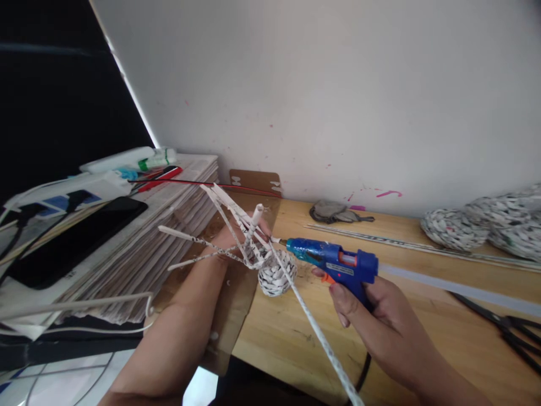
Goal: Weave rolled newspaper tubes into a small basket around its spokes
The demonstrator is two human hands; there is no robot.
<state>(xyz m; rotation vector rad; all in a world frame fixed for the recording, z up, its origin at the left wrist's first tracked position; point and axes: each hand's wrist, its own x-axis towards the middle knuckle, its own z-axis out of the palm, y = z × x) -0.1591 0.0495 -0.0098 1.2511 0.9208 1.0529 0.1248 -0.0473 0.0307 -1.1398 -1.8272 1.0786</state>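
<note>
My right hand [382,318] grips a blue hot glue gun [333,262] from below, with a finger at its orange trigger. A long translucent glue stick [456,287] sticks out of the gun's rear. The nozzle points left, at or very close to the top of a small woven ball of rolled newspaper [276,276]. Several loose paper strips fan out from this weave, and one long paper tube [323,338] runs down toward me. Behind the weave, my left hand [262,226] is closed on it; most of its fingers are hidden by the strips.
Black scissors [502,324] lie on the wooden table [291,338] at right. Woven paper balls [456,228], thin paper tubes [380,239] and a grey cloth [338,211] lie along the wall. At left, a newspaper stack [177,208] carries a black phone [80,239], cords and a power strip. Brown cardboard [230,332] lies beneath my left arm.
</note>
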